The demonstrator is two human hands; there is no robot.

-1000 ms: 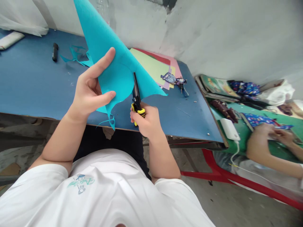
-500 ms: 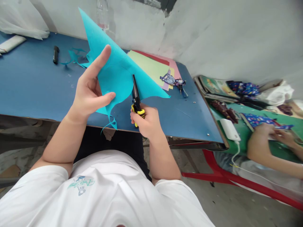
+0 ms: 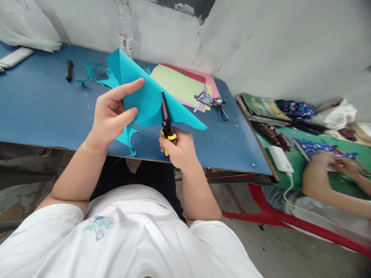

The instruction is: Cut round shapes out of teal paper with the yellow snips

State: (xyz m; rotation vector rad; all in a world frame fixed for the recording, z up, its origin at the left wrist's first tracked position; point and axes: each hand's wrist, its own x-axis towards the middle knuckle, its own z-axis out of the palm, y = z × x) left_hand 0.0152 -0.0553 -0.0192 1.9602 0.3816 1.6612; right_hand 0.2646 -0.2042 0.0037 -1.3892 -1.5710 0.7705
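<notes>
Turquoise paper (image 3: 149,100) above blue table (image 3: 43,110), pale wall (image 3: 252,46) behind

My desk (image 3: 43,112) was blue, its top scuffed with pale marks, with a few studs (image 3: 253,165) near the right end. On its left, a white bag (image 3: 29,27) sat at the back, beside a long white thing (image 3: 16,58) I could not make out. Next lay a black pen (image 3: 69,70), then blue scraps (image 3: 91,71). To my right, coloured sheets (image 3: 176,85) lay fanned, pale green uppermost; a purplish trinket (image 3: 206,98) rested across their corner, partly over bare desk.
</notes>
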